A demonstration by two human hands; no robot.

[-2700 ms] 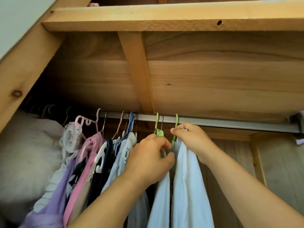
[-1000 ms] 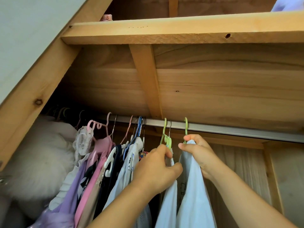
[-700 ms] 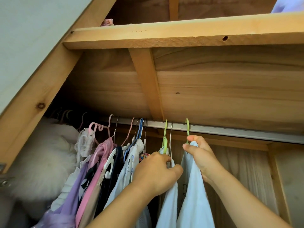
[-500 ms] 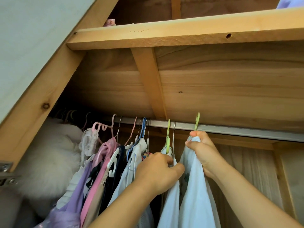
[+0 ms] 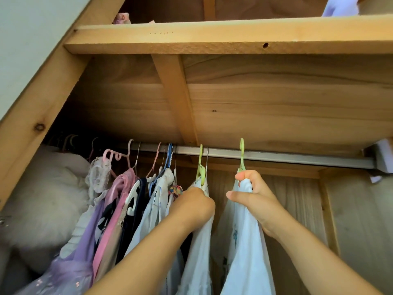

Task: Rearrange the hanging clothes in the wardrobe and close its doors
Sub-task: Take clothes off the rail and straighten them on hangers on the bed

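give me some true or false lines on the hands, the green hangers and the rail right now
1. The right hand grips a white garment on a green hanger. True.
2. The left hand rests open on the rail. False: it holds the other white garment below the rail.
3. Both hands hold the same garment. False: each holds its own, with a gap between.
4. Pink and purple clothes hang left of the hands. True.
5. The rail right of the right hand carries hangers. False: it is bare there.
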